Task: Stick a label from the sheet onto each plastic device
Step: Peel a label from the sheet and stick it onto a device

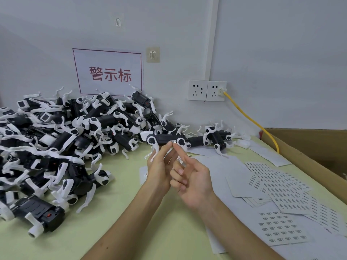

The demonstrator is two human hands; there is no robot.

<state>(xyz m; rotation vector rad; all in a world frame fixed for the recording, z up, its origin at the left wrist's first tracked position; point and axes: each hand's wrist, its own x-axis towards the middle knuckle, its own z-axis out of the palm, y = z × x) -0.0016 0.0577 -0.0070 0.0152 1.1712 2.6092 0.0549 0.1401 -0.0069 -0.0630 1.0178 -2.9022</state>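
Head view, one frame. Plastic device, black body with white legs, held lengthwise in the air above the green bench.

Left hand: comes up from below the device, grip pinching its underside between thumb and fingertips; white legs hang down past the fingers.

Right hand: just right of the left hand, below the device. Index finger straight, tip touching the device's lower edge at a small white label near its middle. Other three fingers curled in toward the palm, holding nothing.

Pile of devices: left of the held device, heaped on the bench against the wall, same black-and-white type. A few more devices lie just behind and right of it.

Label sheets: right of and below the held device, overlapping on the bench; print too small to read.

Behind the device, on the wall: red-bordered sign, double socket with a yellow cable. Cardboard box far right of it
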